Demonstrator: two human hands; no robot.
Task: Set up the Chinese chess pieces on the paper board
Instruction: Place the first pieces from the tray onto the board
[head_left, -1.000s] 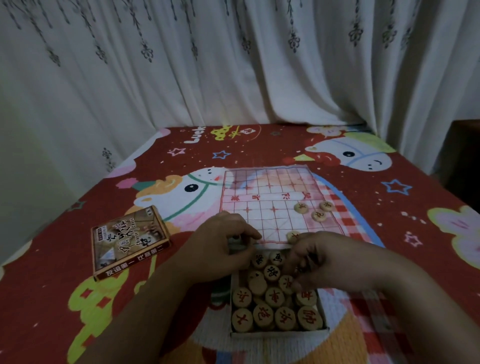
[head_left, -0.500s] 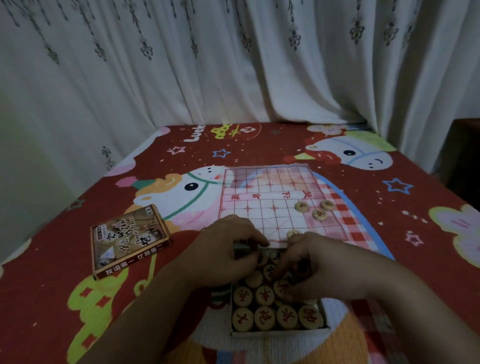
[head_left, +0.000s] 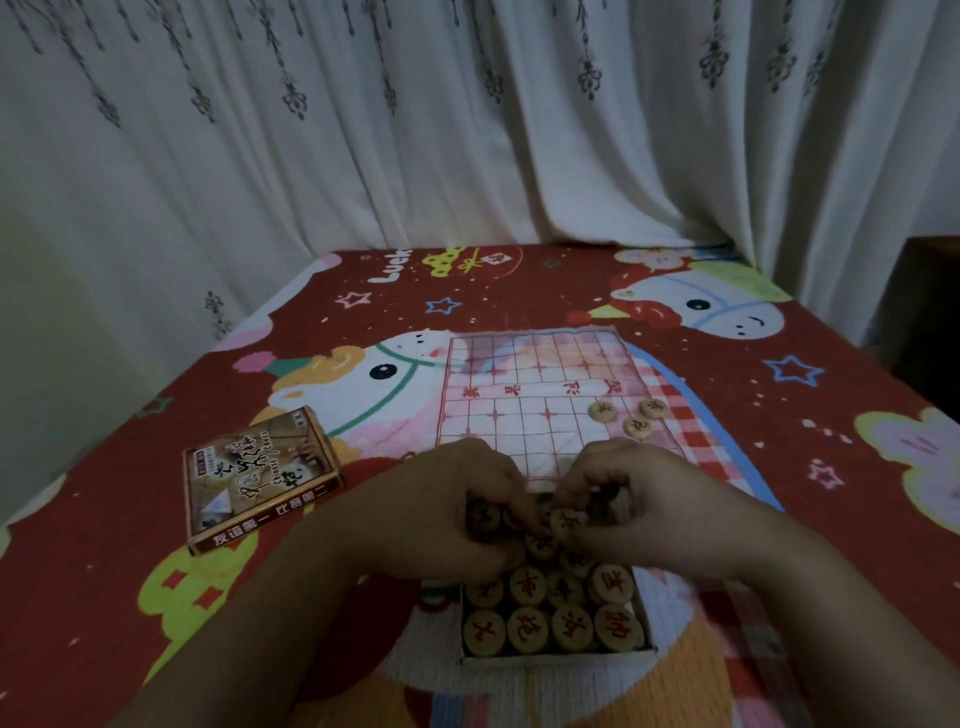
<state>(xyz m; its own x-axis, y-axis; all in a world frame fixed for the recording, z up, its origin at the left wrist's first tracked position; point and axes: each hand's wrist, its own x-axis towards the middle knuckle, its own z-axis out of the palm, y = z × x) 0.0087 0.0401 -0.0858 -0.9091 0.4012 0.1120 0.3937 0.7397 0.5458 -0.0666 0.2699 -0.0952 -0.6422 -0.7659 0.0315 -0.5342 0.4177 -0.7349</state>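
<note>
Head view, dim light. A red printed cloth (head_left: 779, 467) with cartoon animals, stars and the letters "Luck" covers the whole flat surface; whether a desk or a bed lies beneath cannot be told. A pale curtain (head_left: 467, 130) with dark hanging motifs falls in folds behind the surface and along its left side; a dark piece of furniture (head_left: 930, 312) stands at the right edge, past the curtain.

The paper board (head_left: 535, 395), white with a red grid, lies flat on the middle of the cloth; three loose pieces (head_left: 602, 412) sit close together near its right edge, about halfway down, one of them touching or overlapping the margin. The box lid (head_left: 260, 480), printed face up, lies on the cloth to the left of the board, well apart from it. The open tray (head_left: 556, 659) sits just beside the board's near edge; round wooden pieces with red characters fill it, the two nearest rows fully visible.

Both hands meet over the tray's far end. The right hand (head_left: 639, 514) pinches a single piece (head_left: 563, 521) between thumb and fingertips, its red character facing up, above the tray; the left hand (head_left: 457, 514) has its fingers curled down among the far pieces, and whether it grips one cannot be told.
</note>
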